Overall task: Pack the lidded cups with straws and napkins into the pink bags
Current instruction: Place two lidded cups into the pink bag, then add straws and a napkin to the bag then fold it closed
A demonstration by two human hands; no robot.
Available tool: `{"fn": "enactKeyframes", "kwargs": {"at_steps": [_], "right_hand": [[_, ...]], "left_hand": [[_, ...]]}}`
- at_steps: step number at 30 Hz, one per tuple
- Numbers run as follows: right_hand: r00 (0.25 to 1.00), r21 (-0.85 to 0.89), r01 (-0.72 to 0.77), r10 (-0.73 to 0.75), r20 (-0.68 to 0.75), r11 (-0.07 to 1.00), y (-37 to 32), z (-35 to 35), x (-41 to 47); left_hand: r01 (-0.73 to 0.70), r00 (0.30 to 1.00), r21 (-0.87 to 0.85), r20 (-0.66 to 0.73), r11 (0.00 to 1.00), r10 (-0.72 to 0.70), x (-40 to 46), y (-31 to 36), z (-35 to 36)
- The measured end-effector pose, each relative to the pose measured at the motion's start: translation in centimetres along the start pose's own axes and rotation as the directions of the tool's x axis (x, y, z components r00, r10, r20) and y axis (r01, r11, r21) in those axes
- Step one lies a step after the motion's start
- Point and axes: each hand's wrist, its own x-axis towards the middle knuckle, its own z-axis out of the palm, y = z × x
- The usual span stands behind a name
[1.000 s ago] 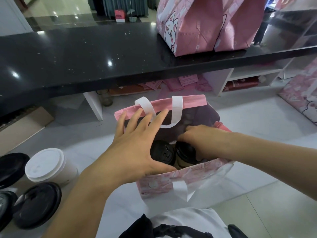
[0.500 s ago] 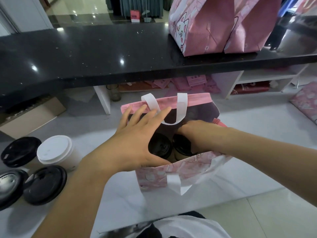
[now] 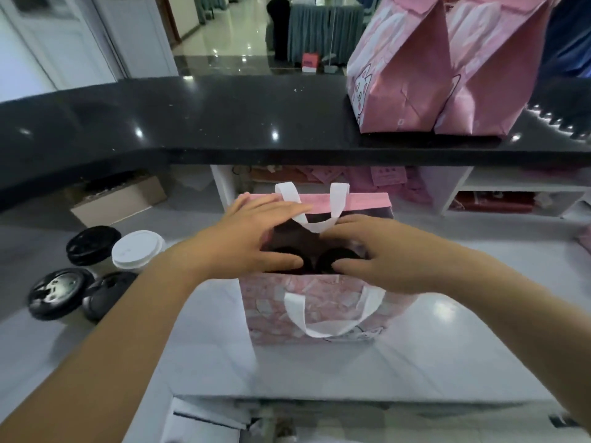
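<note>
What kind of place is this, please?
Probably a drinks shop's service counter: lidded cups wait on the white worktop, a pink bag is being packed, and filled bags stand on the black counter.

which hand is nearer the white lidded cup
Left. The left hand is over the left side of the pink bag, the side toward the white lidded cup; the right hand is over the bag's far side.
</note>
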Motion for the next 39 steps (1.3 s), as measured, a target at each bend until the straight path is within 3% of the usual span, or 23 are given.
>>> {"fn": "enactKeyframes", "kwargs": {"at_steps": [3, 6, 8, 11, 13, 16, 20, 25, 27, 33, 36, 39], "right_hand": [[0.986, -0.075, 0.025, -0.037, -0.164, 0.997, -0.5, -1.8, -3.9], [0.957, -0.073, 0.12, -0.135, -0.257, 0.99, -1.4, -1.7, -5.9], [0.922, -0.095, 0.231, -0.249, -0.296, 0.968, -2.0, 0.1, -6.3], [0.852, -0.021, 0.408, -0.389, -0.35, 0.913, -3.6, 3.7, -6.7], [0.818, 0.056, 0.511, -0.466, -0.337, 0.857, -5.0, 6.7, -6.9], [0.786, 0.159, 0.612, -0.573, -0.234, 0.775, -6.8, 11.9, -7.2], [0.746, 0.259, 0.64, -0.666, 0.016, 0.723, -9.8, 18.2, -8.3], [0.647, 0.235, 0.661, -0.7, 0.301, 0.713, -14.7, 22.0, -9.4], [0.624, 0.213, 0.674, -0.699, 0.349, 0.708, -16.4, 23.0, -9.3], [0.648, 0.121, 0.661, -0.645, 0.404, 0.74, -21.3, 27.7, -6.4], [0.695, -0.007, 0.645, -0.583, 0.421, 0.764, -23.2, 31.2, -3.8], [0.742, -0.121, 0.611, -0.513, 0.431, 0.782, -23.9, 34.3, -2.0]], "left_hand": [[0.103, 0.992, 0.004, -0.077, 0.995, -0.102, -1.3, 1.2, -0.7], [0.228, 0.936, -0.072, -0.257, 0.971, -0.239, -4.9, 3.1, -0.4], [0.332, 0.855, -0.109, -0.386, 0.937, -0.347, -8.4, 4.6, 1.5], [0.502, 0.663, -0.186, -0.544, 0.845, -0.514, -14.5, 7.0, 6.5], [0.655, 0.519, -0.302, -0.487, 0.693, -0.703, -18.7, 8.7, 10.5], [0.84, 0.263, -0.403, -0.284, 0.364, -0.922, -25.3, 12.0, 16.6], [0.883, 0.012, -0.464, -0.13, 0.071, -0.991, -33.3, 17.3, 22.9], [0.844, -0.193, -0.516, -0.034, -0.149, -0.981, -40.1, 20.4, 26.7], [0.812, -0.223, -0.549, 0.018, -0.196, -0.975, -41.8, 20.1, 27.4], [0.833, -0.173, -0.51, 0.131, -0.216, -0.976, -45.6, 15.4, 28.0], [0.834, -0.146, -0.527, 0.069, -0.16, -0.987, -47.3, 12.4, 27.2], [0.839, -0.098, -0.543, -0.099, -0.028, -0.99, -48.8, 9.0, 26.2]]}}
